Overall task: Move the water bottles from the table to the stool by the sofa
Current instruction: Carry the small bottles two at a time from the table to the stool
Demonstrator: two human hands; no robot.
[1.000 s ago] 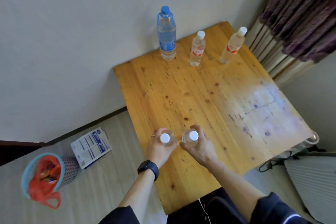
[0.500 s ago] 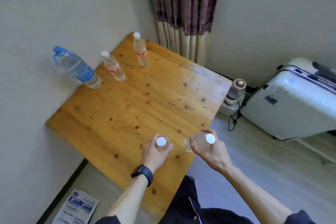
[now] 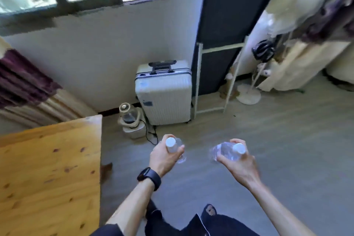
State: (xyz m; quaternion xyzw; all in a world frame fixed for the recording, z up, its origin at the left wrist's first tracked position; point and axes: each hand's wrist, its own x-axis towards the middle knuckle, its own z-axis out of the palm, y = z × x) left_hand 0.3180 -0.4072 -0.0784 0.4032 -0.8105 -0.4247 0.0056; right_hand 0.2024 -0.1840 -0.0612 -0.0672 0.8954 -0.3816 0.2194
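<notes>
My left hand (image 3: 162, 159), with a black watch on its wrist, grips a clear water bottle (image 3: 173, 146) with a white cap, held upright over the floor. In my right hand (image 3: 237, 165) is a second clear, white-capped water bottle (image 3: 225, 151), tilted with its cap toward me. Both hands are off the wooden table (image 3: 47, 168), which lies at the left with its right edge near my left arm. No stool or sofa is in view. The other bottles on the table are out of frame.
A white suitcase (image 3: 163, 94) stands against the wall ahead. Beside it on the floor sits a small appliance (image 3: 130, 122) with a cable. A white rack (image 3: 216, 78) and a fan base (image 3: 248, 94) stand further right, with draped cloth (image 3: 298, 63) beyond. Wood-look floor stretches ahead.
The view has swung right, away from the table toward the room. Both bottles have been lifted off the table and are carried over the floor; the three far bottles left the frame.
</notes>
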